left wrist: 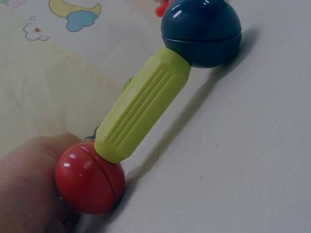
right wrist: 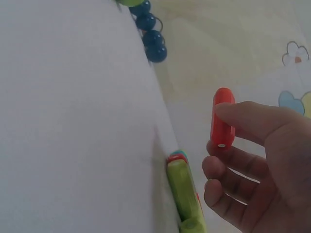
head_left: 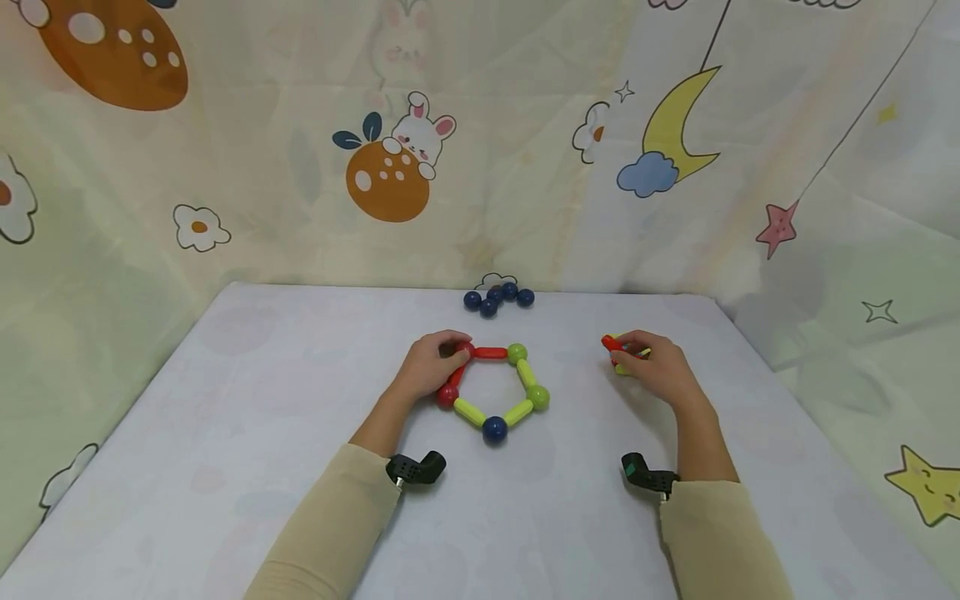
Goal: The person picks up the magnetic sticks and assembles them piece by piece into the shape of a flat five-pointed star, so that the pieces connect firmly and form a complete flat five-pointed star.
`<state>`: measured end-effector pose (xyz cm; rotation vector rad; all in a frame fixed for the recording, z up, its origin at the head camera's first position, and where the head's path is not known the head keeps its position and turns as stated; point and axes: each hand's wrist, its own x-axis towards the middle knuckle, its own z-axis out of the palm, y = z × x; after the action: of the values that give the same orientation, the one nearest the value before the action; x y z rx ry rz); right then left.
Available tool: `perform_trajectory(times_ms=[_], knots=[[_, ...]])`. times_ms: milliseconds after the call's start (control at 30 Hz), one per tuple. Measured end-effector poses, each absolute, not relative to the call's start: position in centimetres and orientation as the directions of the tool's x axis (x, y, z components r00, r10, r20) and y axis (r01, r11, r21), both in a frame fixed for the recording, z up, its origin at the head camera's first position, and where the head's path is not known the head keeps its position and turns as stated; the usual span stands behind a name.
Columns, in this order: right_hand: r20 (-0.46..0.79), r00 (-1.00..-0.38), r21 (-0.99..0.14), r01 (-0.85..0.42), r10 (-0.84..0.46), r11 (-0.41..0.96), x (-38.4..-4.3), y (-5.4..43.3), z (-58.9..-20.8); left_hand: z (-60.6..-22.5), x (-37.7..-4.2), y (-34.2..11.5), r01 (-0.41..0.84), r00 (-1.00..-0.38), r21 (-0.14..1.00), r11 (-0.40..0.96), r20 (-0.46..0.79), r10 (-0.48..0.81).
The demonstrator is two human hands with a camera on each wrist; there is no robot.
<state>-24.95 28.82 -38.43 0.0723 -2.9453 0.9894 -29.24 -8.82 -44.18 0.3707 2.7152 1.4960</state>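
Note:
A five-sided ring of balls and short rods lies on the white table. My left hand [head_left: 435, 364] grips the red ball [head_left: 468, 350] at its far left corner. Close beside that hand is a second red ball [left wrist: 87, 178], joined by a yellow-green rod [left wrist: 143, 104] to a navy ball [left wrist: 201, 31]. Green balls [head_left: 537, 397] form the right side of the ring. Away to the right, my right hand [head_left: 658, 365] pinches a red rod [right wrist: 222, 119] between thumb and fingers. Below this hand lie loose rods [right wrist: 183, 189], mostly green, partly hidden in the head view.
Several loose navy balls [head_left: 489, 307] sit in a cluster at the table's far edge, behind the ring. A patterned cloth [head_left: 510, 167] hangs behind the white table [head_left: 300, 350] and along its sides.

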Motion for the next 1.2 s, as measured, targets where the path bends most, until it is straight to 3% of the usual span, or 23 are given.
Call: perform_trajectory(times_ms=[200, 1200], knots=[[0.098, -0.993, -0.612, -0.111, -0.064, 0.783, -25.7, 27.0, -39.1, -44.1, -29.3, -8.7, 0.195, -0.971, 0.841, 0.504, 0.094, 0.219], [-0.003, -0.983, -0.550, -0.152, -0.184, 0.821, -27.6, 20.1, -41.2, -44.3, -29.1, -8.7, 0.235, -0.965, 0.812, 0.535, 0.132, 0.224]])
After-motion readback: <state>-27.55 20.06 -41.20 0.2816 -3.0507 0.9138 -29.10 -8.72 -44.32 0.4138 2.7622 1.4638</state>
